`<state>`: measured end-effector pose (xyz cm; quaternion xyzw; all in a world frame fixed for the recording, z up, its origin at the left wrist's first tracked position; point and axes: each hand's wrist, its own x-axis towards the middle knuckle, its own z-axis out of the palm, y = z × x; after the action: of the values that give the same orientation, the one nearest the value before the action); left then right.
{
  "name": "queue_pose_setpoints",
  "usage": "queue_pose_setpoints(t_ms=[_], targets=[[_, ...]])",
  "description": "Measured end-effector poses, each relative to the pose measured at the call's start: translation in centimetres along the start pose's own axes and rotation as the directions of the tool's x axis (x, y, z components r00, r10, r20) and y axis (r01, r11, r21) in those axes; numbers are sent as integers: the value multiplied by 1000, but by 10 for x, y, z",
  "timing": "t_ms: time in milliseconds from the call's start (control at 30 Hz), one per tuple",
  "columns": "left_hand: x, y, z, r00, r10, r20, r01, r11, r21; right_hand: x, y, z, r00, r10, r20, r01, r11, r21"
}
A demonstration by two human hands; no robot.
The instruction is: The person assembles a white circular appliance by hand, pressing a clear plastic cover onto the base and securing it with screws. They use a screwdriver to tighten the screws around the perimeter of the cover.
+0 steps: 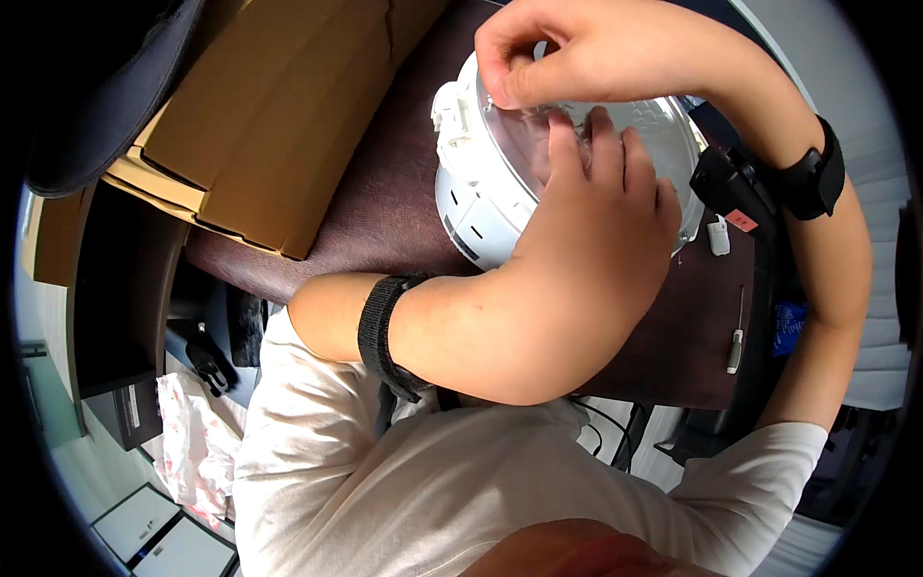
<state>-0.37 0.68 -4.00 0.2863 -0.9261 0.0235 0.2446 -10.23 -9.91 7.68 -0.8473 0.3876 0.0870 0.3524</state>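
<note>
A round white housing (468,213) with a clear cover stands on the dark brown table, tilted in view. My left hand (601,212) rests across the clear cover with its fingers spread and nothing held. At the housing's upper left rim my right hand (548,53) is closed in a pinch, thumb and forefinger meeting by a small fitting. What sits between those fingertips is too small to make out. White clips (450,120) stick out of the housing's left side. Much of the cover is hidden beneath both hands.
Left of the housing lies a large brown cardboard box (260,125). A small white part (718,237) and a screwdriver (735,350) lie on the table (673,337) to the right, near a blue packet (789,327). A black strapped-on device (733,183) is at my right wrist.
</note>
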Motion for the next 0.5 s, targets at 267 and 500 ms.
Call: queue_pose_setpoints(t_ms=[267, 500], targets=[[1, 2, -1, 1000, -16, 10, 16, 999, 49, 27, 31, -1, 975, -117, 187, 93, 987, 130], [0, 1, 0, 1000, -19, 15, 18, 999, 42, 9, -27, -2, 938, 342, 57, -342, 940, 3]])
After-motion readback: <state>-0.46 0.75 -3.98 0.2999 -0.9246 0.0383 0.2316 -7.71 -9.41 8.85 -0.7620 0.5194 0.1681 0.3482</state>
